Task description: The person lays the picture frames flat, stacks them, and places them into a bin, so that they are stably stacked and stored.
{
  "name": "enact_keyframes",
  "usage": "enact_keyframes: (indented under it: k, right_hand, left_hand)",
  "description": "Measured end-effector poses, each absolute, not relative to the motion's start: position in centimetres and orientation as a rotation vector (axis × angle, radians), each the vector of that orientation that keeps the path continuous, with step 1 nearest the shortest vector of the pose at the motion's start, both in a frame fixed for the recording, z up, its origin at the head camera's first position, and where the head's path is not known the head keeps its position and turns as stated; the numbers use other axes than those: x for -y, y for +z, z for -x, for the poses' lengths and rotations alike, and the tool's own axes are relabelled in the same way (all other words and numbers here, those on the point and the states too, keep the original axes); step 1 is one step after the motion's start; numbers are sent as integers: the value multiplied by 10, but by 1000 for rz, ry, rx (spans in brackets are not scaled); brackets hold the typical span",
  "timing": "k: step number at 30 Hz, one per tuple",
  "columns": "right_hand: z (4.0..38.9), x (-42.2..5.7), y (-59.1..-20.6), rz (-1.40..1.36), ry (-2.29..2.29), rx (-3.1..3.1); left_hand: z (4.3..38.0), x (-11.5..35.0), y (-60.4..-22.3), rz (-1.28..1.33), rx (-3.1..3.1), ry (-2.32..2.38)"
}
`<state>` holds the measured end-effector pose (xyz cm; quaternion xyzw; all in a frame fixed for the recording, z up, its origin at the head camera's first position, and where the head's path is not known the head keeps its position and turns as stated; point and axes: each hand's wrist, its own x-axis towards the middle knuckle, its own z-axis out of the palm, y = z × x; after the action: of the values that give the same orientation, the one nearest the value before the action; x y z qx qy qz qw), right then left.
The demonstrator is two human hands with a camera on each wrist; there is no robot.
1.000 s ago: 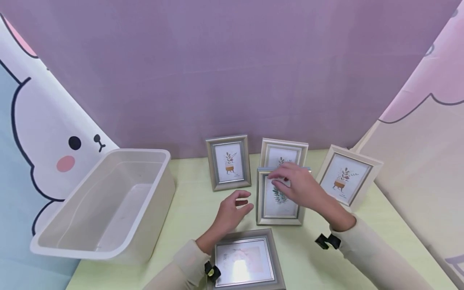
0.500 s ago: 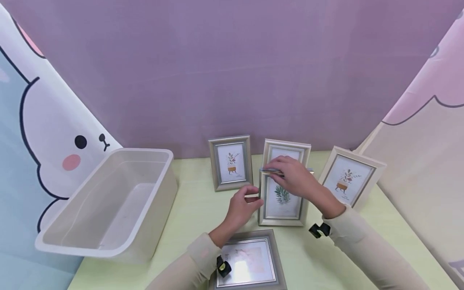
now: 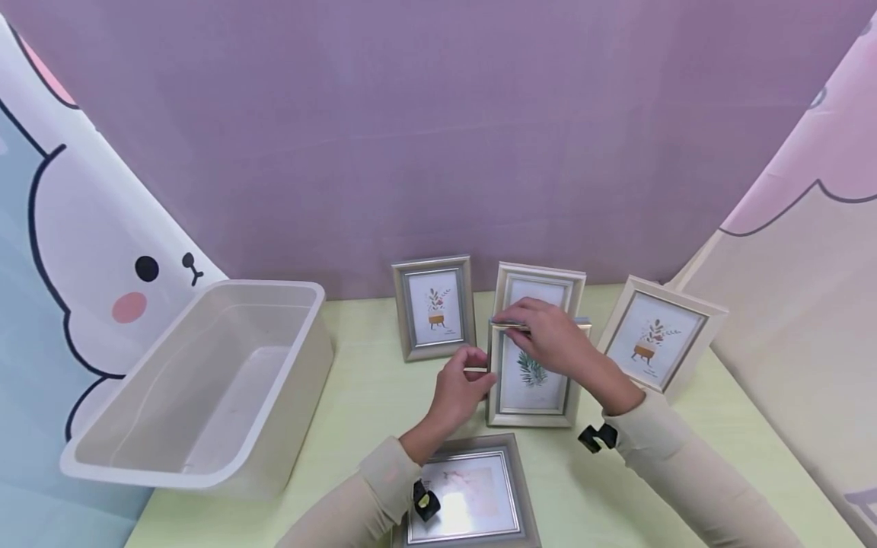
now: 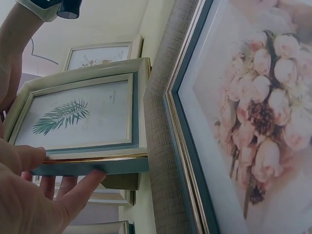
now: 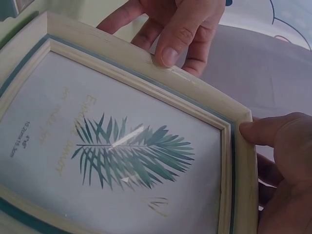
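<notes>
A picture frame with a green leaf print stands near the middle of the table, pale with a blue-green inner band. My right hand grips its top edge, thumb on the front and fingers behind. At the frame's left side my left hand pinches the edge, its thumb on the front. Just behind is a pale frame whose print is mostly covered by my right hand. Below my left forearm, a larger grey-brown frame with a pink flower print lies flat.
A grey-brown standing frame with a plant-pot print is at the back left. Another pale frame with a similar print stands at right, turned slightly. On the left sits a large beige plastic bin. A purple cloth hangs behind the table.
My left hand has moved right and taken hold of the leaf frame's left edge. My right hand has shifted slightly left and settled on its top edge.
</notes>
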<state>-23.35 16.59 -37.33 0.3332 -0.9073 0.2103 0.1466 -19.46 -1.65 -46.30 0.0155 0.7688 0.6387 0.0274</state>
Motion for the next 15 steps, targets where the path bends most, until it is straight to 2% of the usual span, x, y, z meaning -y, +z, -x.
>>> enact_keyframes:
  k: [15]
  right_hand:
    - [233, -168, -354, -1016, 590, 2516]
  left_hand:
    - [195, 22, -446, -230, -2598, 1831]
